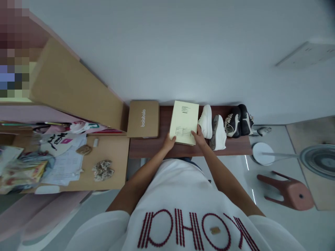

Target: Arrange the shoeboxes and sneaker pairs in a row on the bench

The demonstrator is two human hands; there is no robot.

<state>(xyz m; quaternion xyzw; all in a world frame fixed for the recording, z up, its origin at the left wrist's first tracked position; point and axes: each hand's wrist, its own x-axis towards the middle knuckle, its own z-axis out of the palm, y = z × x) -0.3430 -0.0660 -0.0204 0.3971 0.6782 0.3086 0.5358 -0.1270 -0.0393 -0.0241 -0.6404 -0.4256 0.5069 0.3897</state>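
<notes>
Both of my hands hold a pale yellow box (185,120) with small printed text, above a dark wooden shelf top (146,146). My left hand (169,141) grips its lower left corner, thumb on top. My right hand (199,136) is closed on the lower right edge, also thumb up; the fingers beneath are mostly hidden. Just right of the box stands a white sneaker (207,120), and beside it another white shoe (219,134) lies on its side with the sole showing. A brown balabala cardboard box (143,120) sits to the left.
Black shoes (238,120) stand at the shelf's right end. A tall cardboard-coloured panel (75,83) rises on the left, over a desk (112,150) with papers, a cap and bags. On the right floor are a reddish stool (295,193) and a fan (321,160).
</notes>
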